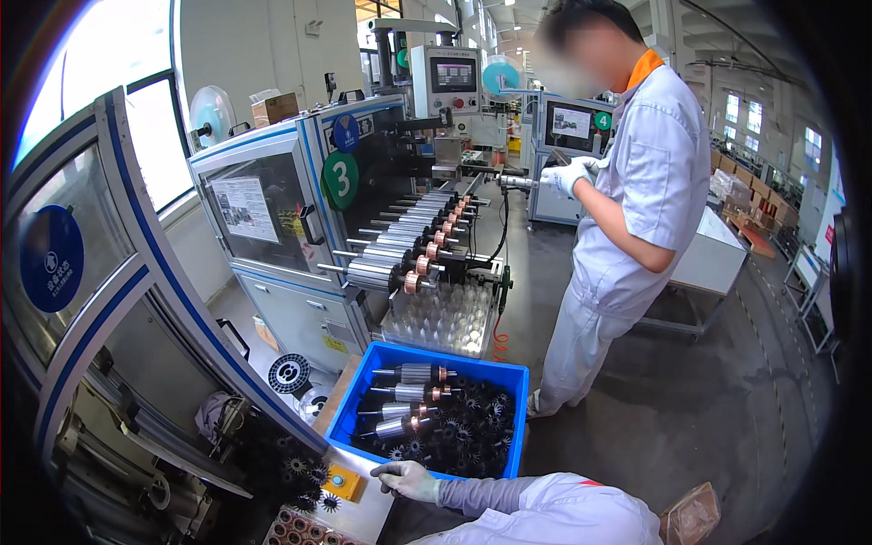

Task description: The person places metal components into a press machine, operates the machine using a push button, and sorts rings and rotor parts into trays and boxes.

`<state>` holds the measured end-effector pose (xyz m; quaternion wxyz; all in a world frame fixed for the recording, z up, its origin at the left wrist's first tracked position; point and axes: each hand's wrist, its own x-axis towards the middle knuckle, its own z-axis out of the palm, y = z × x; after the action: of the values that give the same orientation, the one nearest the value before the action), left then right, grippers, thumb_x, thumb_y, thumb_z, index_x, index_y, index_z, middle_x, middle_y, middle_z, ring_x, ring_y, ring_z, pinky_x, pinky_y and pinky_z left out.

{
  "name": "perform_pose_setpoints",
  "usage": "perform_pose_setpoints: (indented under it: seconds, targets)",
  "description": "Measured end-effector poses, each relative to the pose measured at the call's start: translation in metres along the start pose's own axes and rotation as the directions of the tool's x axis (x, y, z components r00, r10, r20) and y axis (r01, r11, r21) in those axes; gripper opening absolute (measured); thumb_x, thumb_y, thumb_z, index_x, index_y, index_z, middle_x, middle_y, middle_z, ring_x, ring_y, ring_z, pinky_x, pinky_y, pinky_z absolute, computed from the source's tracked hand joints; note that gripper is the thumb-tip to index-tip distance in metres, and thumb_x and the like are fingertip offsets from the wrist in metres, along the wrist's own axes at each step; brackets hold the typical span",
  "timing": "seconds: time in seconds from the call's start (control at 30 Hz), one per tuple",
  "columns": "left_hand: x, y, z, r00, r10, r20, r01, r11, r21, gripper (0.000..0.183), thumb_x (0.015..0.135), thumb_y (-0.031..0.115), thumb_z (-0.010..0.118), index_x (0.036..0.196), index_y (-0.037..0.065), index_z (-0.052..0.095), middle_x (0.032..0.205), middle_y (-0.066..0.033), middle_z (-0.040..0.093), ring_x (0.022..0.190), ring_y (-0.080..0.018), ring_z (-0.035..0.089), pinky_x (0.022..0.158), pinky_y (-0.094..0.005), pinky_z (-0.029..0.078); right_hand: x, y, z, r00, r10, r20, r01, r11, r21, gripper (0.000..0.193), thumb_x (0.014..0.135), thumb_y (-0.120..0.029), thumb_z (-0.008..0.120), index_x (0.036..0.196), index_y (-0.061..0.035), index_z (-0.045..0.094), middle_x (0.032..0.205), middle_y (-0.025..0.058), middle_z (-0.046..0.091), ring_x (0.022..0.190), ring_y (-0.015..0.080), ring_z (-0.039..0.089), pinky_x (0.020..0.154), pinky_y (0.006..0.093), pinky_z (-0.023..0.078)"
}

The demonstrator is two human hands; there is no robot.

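Observation:
A white-sleeved arm with a grey lower sleeve reaches in from the lower right. It ends in my right hand (406, 479), in a light glove with dark fingertips. Its fingers are loosely spread, and nothing shows in them. The hand is beside the near corner of a blue bin (520, 409), above a pale bench top (365, 516). Inside the bin, several motor armatures (422, 391) with copper commutators lie over black, star-shaped toothed pieces (472, 436). Left of the hand is a yellow control box (341, 481) with a round button. My left hand is out of view.
A co-worker (627, 209) in white stands at the right, gloved hands raised. Several armatures (386, 259) rest in a row on the machine (259, 213), above a clear tray (436, 322). More toothed pieces (295, 466) and copper-coloured rings (304, 531) are at lower left.

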<state>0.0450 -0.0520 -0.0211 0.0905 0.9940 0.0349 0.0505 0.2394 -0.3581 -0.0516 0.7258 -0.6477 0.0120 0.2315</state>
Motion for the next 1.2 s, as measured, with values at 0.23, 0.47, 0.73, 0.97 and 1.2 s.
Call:
perform_pose_setpoints:
  seconds: [0.23,0.47,0.73,0.97,1.2]
  targets:
    - [0.000,-0.005,0.006,1.000,-0.011,-0.010,0.011,1.000,-0.004,0.049,0.080,0.045,0.074,0.102,0.002,0.065,0.097,-0.0202,0.065,0.091,-0.0376,0.064,0.080,-0.0465,0.053,0.001,0.000,-0.001,1.000,0.004,-0.010,-0.004,1.000,0.007,0.029,0.100,-0.019,0.055,0.123,-0.0065,0.066,0.082,0.0013,0.066,0.066,0.0060,0.057,0.061,0.0228,0.049]
    - [0.002,0.013,-0.003,0.999,-0.047,-0.007,0.047,0.999,0.012,0.048,0.081,0.046,0.073,0.102,0.003,0.066,0.099,-0.0197,0.065,0.094,-0.0364,0.063,0.081,-0.0456,0.052,0.000,0.001,-0.003,1.000,-0.007,-0.008,0.006,1.000,-0.010,0.029,0.100,-0.020,0.056,0.124,-0.0065,0.065,0.081,0.0013,0.066,0.065,0.0061,0.057,0.061,0.0227,0.049]
    - [0.022,0.016,-0.045,0.897,-0.104,0.430,0.152,0.985,-0.079,0.075,0.074,0.058,0.075,0.123,0.003,0.062,0.124,-0.0255,0.057,0.119,-0.0416,0.053,0.104,-0.0475,0.041,0.004,0.011,-0.003,1.000,-0.006,-0.005,0.006,1.000,0.017,0.028,0.099,-0.020,0.056,0.123,-0.0075,0.066,0.081,0.0008,0.066,0.065,0.0054,0.057,0.060,0.0219,0.048]
    - [0.034,0.028,-0.060,0.792,-0.181,0.583,0.231,0.973,-0.012,0.088,0.075,0.062,0.070,0.137,0.002,0.051,0.139,-0.0277,0.047,0.129,-0.0429,0.046,0.110,-0.0467,0.035,0.002,0.011,-0.002,1.000,-0.008,-0.006,0.008,1.000,0.012,0.028,0.099,-0.019,0.056,0.122,-0.0080,0.066,0.081,0.0004,0.066,0.065,0.0051,0.056,0.059,0.0216,0.047]
    - [0.030,0.055,-0.071,0.841,-0.213,0.498,0.214,0.975,0.055,0.072,0.077,0.057,0.069,0.125,0.004,0.061,0.132,-0.0289,0.053,0.124,-0.0428,0.051,0.106,-0.0460,0.041,0.000,0.011,-0.006,1.000,-0.004,-0.003,0.004,0.999,0.050,0.027,0.099,-0.019,0.056,0.122,-0.0080,0.066,0.081,0.0000,0.065,0.065,0.0050,0.055,0.059,0.0215,0.047]
